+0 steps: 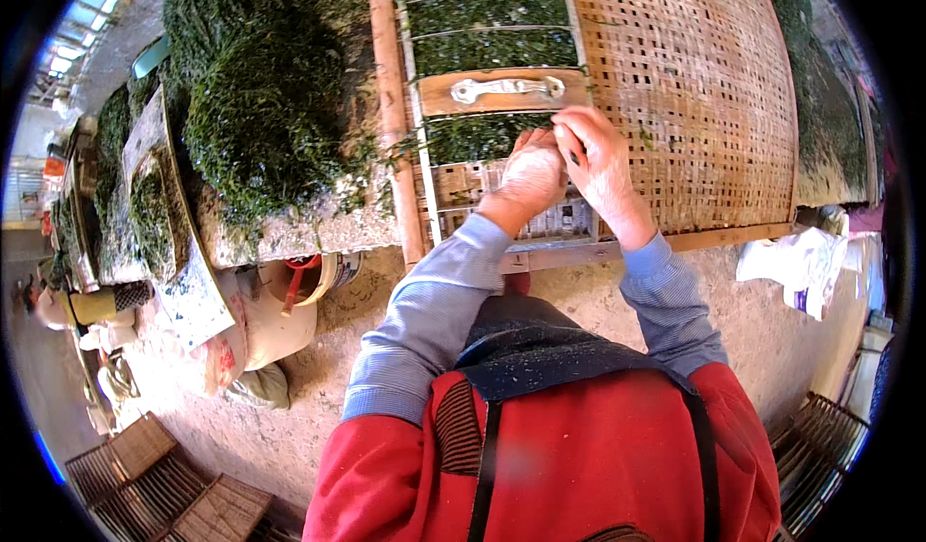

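My left hand and my right hand meet over a slatted frame on a woven tray. The left fingers curl at the edge of dark green shredded plant matter in one strip of the frame. Closed just beside them, my right hand has something small and dark between its fingers, too hidden to name. Above the hands, a wooden board with a white metal handle lies across the frame. Green shreds fill the strips beyond it, while woven lattice shows in the nearest strip.
Large heaps of green shreds cover the table to the left. A wooden pole runs alongside the frame. Below the table edge stand a bucket and pale sacks. White bags hang at right; slatted racks stand behind.
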A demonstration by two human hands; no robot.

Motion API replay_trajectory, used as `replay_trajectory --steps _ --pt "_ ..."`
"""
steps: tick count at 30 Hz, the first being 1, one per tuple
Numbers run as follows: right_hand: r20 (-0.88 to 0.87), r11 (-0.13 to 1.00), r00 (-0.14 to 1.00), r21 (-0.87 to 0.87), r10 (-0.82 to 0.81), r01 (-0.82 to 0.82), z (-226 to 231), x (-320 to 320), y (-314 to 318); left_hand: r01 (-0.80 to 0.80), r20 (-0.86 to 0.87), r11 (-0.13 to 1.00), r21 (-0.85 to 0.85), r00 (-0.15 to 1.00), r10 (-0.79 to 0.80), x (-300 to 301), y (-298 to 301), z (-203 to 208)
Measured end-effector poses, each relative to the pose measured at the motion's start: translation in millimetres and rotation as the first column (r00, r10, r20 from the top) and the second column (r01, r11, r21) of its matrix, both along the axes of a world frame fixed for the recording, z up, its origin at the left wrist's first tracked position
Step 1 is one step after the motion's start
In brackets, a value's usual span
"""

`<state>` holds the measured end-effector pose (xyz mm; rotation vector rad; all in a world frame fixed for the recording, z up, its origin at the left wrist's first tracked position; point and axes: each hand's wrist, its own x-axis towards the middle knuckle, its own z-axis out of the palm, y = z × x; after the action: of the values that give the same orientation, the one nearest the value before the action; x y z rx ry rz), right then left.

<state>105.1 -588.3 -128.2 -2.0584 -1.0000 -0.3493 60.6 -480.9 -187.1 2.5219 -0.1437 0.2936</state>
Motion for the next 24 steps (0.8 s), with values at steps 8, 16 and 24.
replay_trajectory --steps 8,16,24 --pt "0.314 0.838 0.936 -0.458 -0.161 0.298 -72 -20 -11 -0.767 0.108 0.637 0.074 0.642 0.759 -126 206 -46" --pt "0.34 0.804 0.927 -0.501 -0.158 0.321 -69 -24 6 -0.547 0.114 0.837 -0.005 0.831 0.544 -125 210 -92" --pt "0.363 0.815 0.918 -0.475 -0.161 0.331 -73 -26 2 -0.442 -0.093 0.85 0.287 0.87 0.484 -179 210 -43"
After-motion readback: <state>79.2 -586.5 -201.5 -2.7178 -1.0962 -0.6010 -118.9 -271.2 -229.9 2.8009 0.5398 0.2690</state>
